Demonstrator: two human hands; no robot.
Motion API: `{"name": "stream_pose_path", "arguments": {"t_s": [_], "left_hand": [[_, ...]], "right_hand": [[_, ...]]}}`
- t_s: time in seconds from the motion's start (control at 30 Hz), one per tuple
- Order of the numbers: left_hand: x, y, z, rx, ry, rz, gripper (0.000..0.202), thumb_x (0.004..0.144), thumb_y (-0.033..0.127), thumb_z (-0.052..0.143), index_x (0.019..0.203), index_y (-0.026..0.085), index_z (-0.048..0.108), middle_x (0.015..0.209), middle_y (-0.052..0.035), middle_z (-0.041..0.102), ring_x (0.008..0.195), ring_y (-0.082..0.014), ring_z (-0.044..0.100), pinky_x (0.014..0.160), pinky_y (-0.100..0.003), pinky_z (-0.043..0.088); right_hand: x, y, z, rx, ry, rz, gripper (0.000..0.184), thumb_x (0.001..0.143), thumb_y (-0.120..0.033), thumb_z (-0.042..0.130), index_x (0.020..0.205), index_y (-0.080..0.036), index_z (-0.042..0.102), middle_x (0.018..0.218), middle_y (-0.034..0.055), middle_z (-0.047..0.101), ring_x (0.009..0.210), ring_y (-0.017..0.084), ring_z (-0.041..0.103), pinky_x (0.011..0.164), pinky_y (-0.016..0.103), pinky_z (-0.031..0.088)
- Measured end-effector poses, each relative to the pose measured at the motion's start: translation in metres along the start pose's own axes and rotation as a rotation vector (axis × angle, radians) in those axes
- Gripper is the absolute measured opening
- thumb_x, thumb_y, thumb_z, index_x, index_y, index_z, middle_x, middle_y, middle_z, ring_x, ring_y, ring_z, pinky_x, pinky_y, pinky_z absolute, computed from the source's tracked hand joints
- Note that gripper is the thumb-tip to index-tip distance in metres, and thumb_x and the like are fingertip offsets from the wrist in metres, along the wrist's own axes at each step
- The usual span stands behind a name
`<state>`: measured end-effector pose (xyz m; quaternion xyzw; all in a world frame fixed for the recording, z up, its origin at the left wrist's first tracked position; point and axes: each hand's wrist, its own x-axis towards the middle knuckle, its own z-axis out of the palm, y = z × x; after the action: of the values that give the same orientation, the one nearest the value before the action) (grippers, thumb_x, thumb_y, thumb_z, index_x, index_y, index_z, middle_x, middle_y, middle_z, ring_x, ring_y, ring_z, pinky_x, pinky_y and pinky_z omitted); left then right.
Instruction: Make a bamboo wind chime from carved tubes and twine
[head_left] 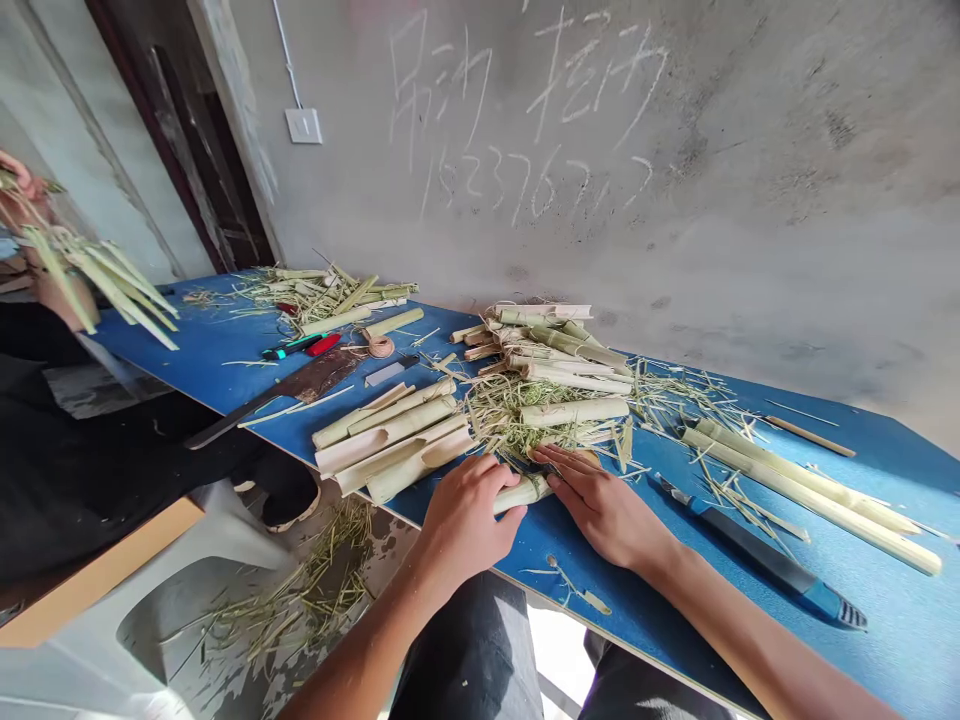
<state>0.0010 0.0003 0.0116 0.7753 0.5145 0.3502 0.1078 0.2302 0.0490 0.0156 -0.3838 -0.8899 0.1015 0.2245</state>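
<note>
Gripping noted: your left hand (469, 510) — fingers closed around the stalk piece (519, 494) | your right hand (600, 500) — fingers outstretched at its right end | piece at near edge of worktop (645, 590)

Chalked characters (553, 75), digits (517, 187) including 623, on grey wall (765, 230); partly illegible

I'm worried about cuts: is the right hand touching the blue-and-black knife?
Apart. The head view shows a strip of blue tabletop between the right hand and the blue-and-black knife, which lies to its right.
</note>
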Motion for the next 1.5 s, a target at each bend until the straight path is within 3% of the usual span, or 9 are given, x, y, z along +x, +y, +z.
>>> {"name": "stream_pose_path", "arguments": {"t_s": [0.13, 0.3, 0.5, 0.7, 0.93, 1.13, 1.33, 1.5], "left_hand": [[0.008, 0.014, 0.002, 0.117, -0.024, -0.045, 0.012, 0.089, 0.024, 0.075, 0.09, 0.021, 0.063, 0.098, -0.0036, 0.071, 0.097, -0.0265, 0.069, 0.086, -0.042, 0.055], [0.012, 0.021, 0.012, 0.136, 0.001, -0.07, 0.015, 0.092, 0.03, 0.075, 0.089, 0.022, 0.062, 0.097, -0.0037, 0.071, 0.097, -0.0258, 0.069, 0.085, -0.04, 0.055], [0.007, 0.023, 0.017, 0.14, 0.035, -0.103, 0.016, 0.093, 0.029, 0.075, 0.089, 0.022, 0.061, 0.098, -0.0036, 0.07, 0.099, -0.0251, 0.069, 0.084, -0.038, 0.055], [0.009, 0.02, 0.014, 0.116, 0.014, -0.114, 0.018, 0.092, 0.032, 0.077, 0.091, 0.022, 0.063, 0.1, -0.0031, 0.071, 0.102, -0.0246, 0.069, 0.085, -0.036, 0.055], [0.014, 0.018, 0.011, 0.188, -0.035, -0.045, 0.017, 0.097, 0.035, 0.071, 0.09, 0.021, 0.064, 0.099, -0.0046, 0.072, 0.097, -0.0239, 0.07, 0.081, -0.037, 0.054], [0.014, 0.015, 0.013, 0.128, -0.034, -0.093, 0.02, 0.094, 0.036, 0.076, 0.09, 0.021, 0.062, 0.099, -0.0031, 0.072, 0.1, -0.0254, 0.07, 0.084, -0.038, 0.056], [0.014, 0.021, 0.01, 0.254, -0.079, -0.048, 0.015, 0.098, 0.032, 0.069, 0.091, 0.02, 0.063, 0.1, -0.0066, 0.072, 0.099, -0.0266, 0.07, 0.085, -0.04, 0.056], [0.013, 0.016, 0.011, 0.233, -0.054, -0.045, 0.018, 0.097, 0.035, 0.072, 0.09, 0.021, 0.062, 0.097, -0.0043, 0.072, 0.096, -0.0252, 0.071, 0.084, -0.039, 0.056]], "right_hand": [[-0.001, 0.006, 0.0, -0.002, -0.037, 0.005, 0.051, 0.113, -0.044, 0.036, 0.155, -0.024, 0.055, 0.159, 0.0063, 0.051, 0.152, 0.027, 0.044, 0.127, 0.055, 0.041], [0.003, 0.016, 0.005, -0.007, -0.058, 0.065, 0.061, 0.113, -0.052, 0.03, 0.157, -0.018, 0.053, 0.161, 0.0097, 0.047, 0.155, 0.03, 0.037, 0.13, 0.058, 0.033], [-0.004, 0.002, 0.008, -0.042, -0.082, 0.105, 0.064, 0.113, -0.051, 0.021, 0.158, -0.018, 0.051, 0.165, 0.0087, 0.04, 0.159, 0.03, 0.028, 0.132, 0.062, 0.024], [-0.016, 0.002, 0.008, -0.004, -0.078, 0.066, 0.059, 0.113, -0.052, 0.025, 0.16, -0.024, 0.048, 0.166, 0.006, 0.04, 0.159, 0.026, 0.03, 0.132, 0.06, 0.025], [0.003, 0.004, 0.017, -0.035, -0.063, 0.082, 0.059, 0.114, -0.049, 0.024, 0.158, -0.02, 0.052, 0.162, 0.0104, 0.046, 0.156, 0.029, 0.035, 0.131, 0.063, 0.026], [-0.013, 0.001, 0.009, -0.011, -0.077, 0.026, 0.054, 0.114, -0.044, 0.032, 0.161, -0.024, 0.047, 0.164, 0.0081, 0.042, 0.155, 0.027, 0.038, 0.13, 0.059, 0.032], [0.003, -0.002, 0.016, 0.006, -0.014, 0.053, 0.056, 0.114, -0.045, 0.027, 0.154, -0.02, 0.057, 0.158, 0.0107, 0.05, 0.154, 0.03, 0.04, 0.128, 0.063, 0.033], [-0.01, -0.002, 0.006, 0.046, -0.08, 0.05, 0.057, 0.114, -0.048, 0.028, 0.157, -0.022, 0.053, 0.163, 0.0084, 0.044, 0.156, 0.028, 0.036, 0.131, 0.059, 0.03]]}}
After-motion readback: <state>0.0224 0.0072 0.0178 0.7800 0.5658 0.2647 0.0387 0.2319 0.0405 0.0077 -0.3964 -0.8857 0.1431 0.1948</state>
